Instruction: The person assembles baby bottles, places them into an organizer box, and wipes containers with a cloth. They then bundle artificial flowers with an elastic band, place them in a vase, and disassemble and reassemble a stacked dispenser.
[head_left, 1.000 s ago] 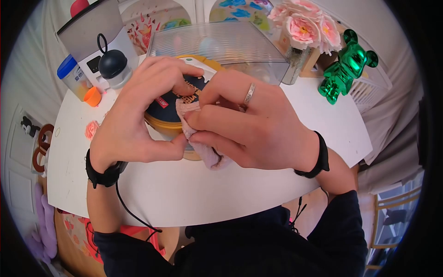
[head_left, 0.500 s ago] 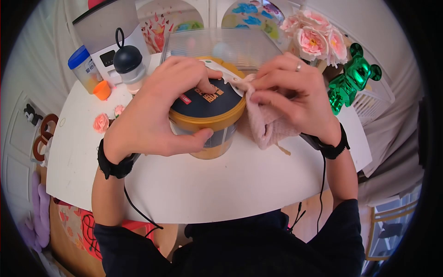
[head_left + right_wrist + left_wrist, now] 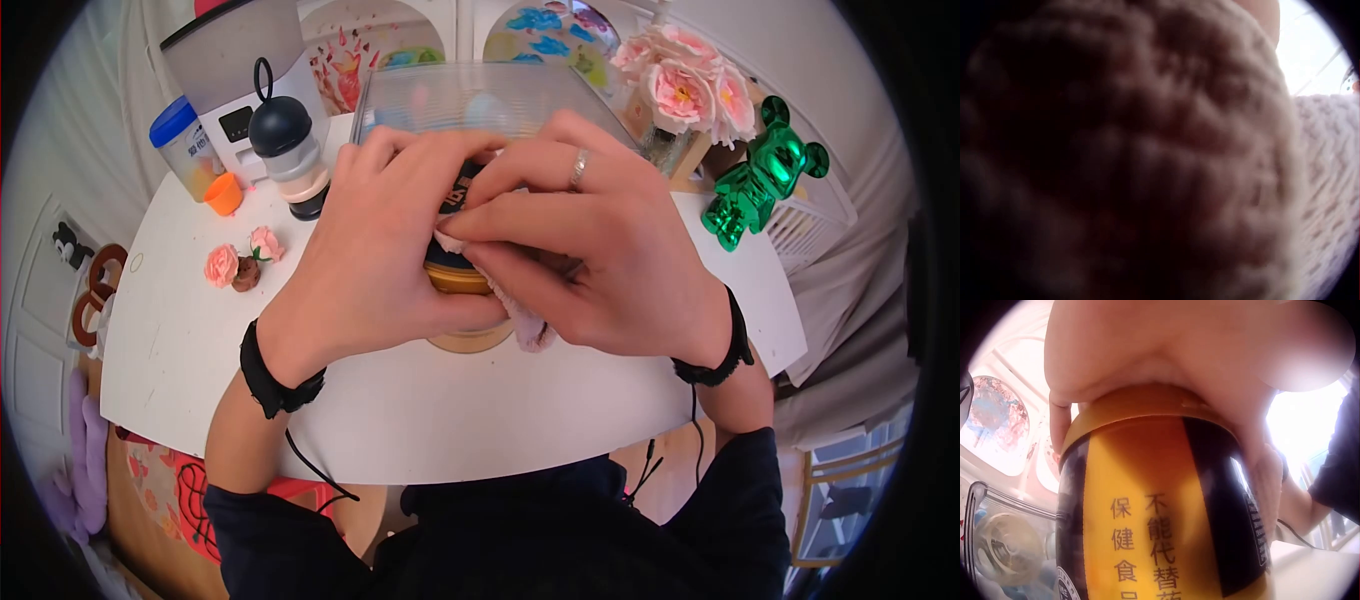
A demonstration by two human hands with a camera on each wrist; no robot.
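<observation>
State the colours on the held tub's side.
The tub's side is orange-yellow and black, clearest in the left wrist view.

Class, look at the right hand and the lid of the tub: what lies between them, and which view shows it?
A pale pink cloth, pinched by the right hand, lies between it and the yellow-rimmed lid; the head view shows this.

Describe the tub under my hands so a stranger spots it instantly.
On the white table, find the clear ribbed box. In front of it, your left hand grips a round tub. Its yellow-rimmed dark lid sets it apart from the blue-lidded jar.
</observation>
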